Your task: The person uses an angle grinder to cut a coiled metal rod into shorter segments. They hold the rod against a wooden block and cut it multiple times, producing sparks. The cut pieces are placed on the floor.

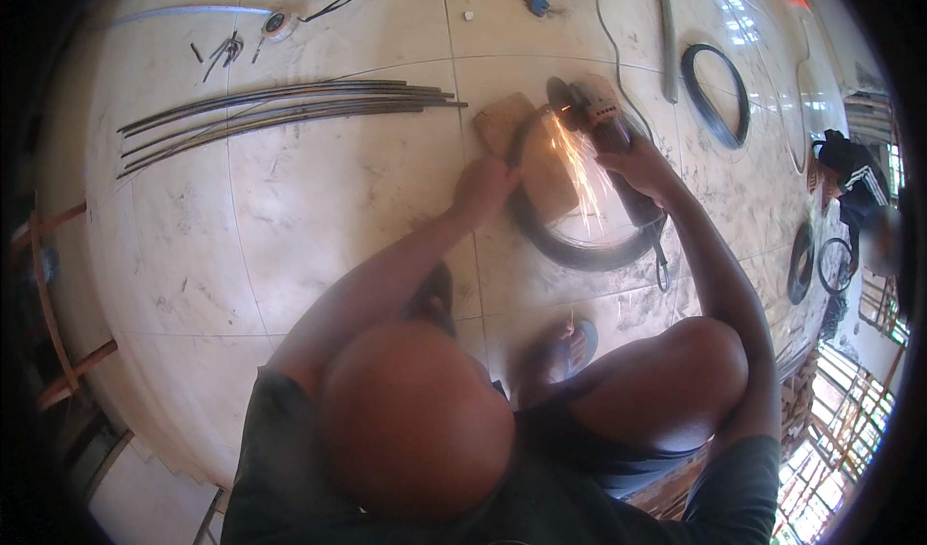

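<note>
My right hand [637, 167] is wrapped round the body of an angle grinder [608, 132]. Its disc [558, 91] meets the far side of a dark coil of wire [584, 253], and orange sparks [579, 173] spray back toward me. On the coil's left side my left hand [486, 190] is closed on the wire; its fingertips are partly hidden. A brown block [548, 183] lies inside the ring, and another block [504, 123] sits just beyond my left hand. The exact cutting spot is blurred by glare.
Several dark rods [290, 111] lie at the left, with a tape measure [280, 26] and short cut pieces [228, 53] beyond them. A power cord [613, 33] runs away from the grinder. Another wire coil [716, 96] is at the right; a person [859, 183] is farther right.
</note>
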The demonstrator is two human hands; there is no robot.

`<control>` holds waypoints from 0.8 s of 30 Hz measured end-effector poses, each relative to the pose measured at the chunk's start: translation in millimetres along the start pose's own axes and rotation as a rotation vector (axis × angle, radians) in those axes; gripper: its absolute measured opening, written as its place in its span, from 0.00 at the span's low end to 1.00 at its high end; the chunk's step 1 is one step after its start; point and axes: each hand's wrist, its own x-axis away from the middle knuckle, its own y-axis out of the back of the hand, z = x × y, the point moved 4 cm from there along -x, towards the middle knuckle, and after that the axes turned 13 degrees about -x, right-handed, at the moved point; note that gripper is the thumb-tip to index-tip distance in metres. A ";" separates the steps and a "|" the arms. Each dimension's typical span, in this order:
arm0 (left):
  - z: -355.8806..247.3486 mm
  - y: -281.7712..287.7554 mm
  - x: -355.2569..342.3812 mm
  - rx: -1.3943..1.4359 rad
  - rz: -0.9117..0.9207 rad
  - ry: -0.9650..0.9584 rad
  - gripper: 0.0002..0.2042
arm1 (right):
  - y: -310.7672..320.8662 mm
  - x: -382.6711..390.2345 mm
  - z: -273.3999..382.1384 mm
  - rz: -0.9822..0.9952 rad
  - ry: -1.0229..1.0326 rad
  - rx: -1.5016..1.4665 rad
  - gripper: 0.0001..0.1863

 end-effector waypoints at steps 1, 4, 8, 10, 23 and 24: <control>0.6 -0.3 -0.4 -0.017 0.001 0.001 0.27 | 0.2 0.7 -1.1 0.003 0.008 -0.021 0.33; -6.4 2.1 1.6 0.007 -0.022 -0.024 0.27 | 2.3 2.0 -4.4 -0.007 0.011 -0.001 0.32; -1.1 1.4 0.7 0.008 -0.033 -0.041 0.27 | 0.4 -5.3 -5.3 -0.033 0.027 0.015 0.31; 5.2 -1.8 1.2 -0.018 -0.047 -0.035 0.27 | -2.3 -4.9 -7.0 -0.011 0.029 -0.008 0.31; -4.6 2.7 0.5 0.011 -0.024 -0.021 0.27 | 2.7 -3.1 -16.6 -0.023 0.062 -0.009 0.32; -7.6 4.1 0.5 0.016 -0.017 -0.023 0.27 | 4.2 -4.8 -20.9 -0.026 0.043 -0.007 0.33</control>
